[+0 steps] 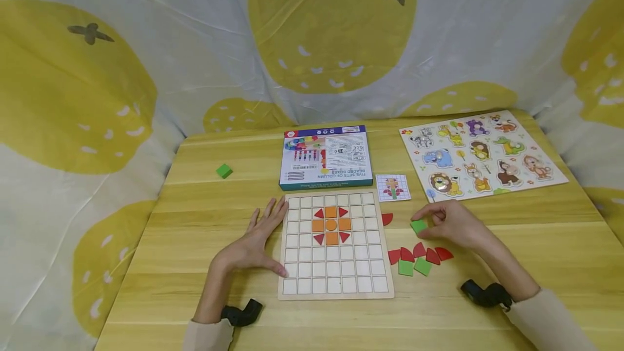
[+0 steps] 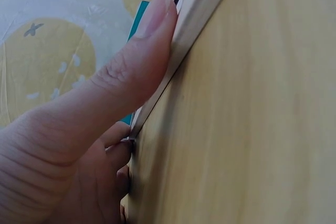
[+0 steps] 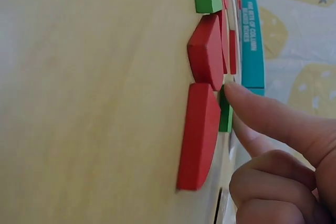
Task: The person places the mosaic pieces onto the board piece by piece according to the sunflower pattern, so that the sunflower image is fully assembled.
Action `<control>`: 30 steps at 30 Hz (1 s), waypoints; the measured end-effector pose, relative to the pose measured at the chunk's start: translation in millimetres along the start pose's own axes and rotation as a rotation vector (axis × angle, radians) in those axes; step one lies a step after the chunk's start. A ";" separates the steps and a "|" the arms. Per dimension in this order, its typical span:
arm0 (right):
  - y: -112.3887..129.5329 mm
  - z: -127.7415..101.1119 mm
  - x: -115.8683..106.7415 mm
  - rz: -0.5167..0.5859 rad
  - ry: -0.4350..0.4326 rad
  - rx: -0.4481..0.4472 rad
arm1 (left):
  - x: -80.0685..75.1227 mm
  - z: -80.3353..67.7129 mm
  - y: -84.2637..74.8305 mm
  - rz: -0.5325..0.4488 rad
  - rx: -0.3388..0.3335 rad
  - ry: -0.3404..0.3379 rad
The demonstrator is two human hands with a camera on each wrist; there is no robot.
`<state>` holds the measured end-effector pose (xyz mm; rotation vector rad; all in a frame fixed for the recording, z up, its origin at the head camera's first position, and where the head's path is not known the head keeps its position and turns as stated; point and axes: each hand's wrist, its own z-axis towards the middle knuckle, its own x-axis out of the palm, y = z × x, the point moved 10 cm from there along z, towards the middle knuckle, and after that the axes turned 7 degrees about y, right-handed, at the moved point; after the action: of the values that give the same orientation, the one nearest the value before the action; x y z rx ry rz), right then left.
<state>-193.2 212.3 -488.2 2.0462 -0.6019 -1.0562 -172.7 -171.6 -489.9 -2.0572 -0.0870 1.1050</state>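
A wooden grid board lies flat on the table, with orange squares, an orange circle and red triangles forming a figure in its upper middle. My left hand rests along the board's left edge with spread fingers; in the left wrist view the thumb touches the board's side. To the right of the board, my right hand pinches a green square tile between thumb and index finger. Just below it lie several red quarter-round pieces and two green squares.
A pattern card sits beyond the board's upper right corner. Behind the board lies a flat box. An animal puzzle board is at the back right. One green block stands alone at the left, and a red piece is beside the board.
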 end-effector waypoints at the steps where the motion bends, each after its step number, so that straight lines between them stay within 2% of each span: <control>1: 0.2 0.9 0.6 0.005 0.010 0.000 | 0.0 0.3 0.0 0.005 -0.004 0.001; 10: -10.6 0.7 -6.4 0.073 0.043 0.022 | 0.4 1.2 -2.7 0.019 -0.013 0.009; 15: -8.4 3.2 -2.5 0.065 0.069 0.003 | 0.8 0.0 -1.3 0.014 -0.017 0.009; 19: -2.8 4.0 -2.2 0.043 0.054 -0.012 | 1.1 0.7 -0.7 0.013 -0.022 0.011; 24: 18.9 5.2 6.1 0.031 0.008 -0.039 | 1.8 0.3 -0.6 0.008 -0.022 0.011; 30: 64.4 16.1 51.4 0.059 0.058 -0.099 | 1.3 -0.9 -1.5 0.002 -0.018 0.005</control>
<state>-182.7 131.4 -468.5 1.9547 -0.5662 -0.9695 -170.8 -170.6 -489.5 -2.0760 -0.0932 1.1042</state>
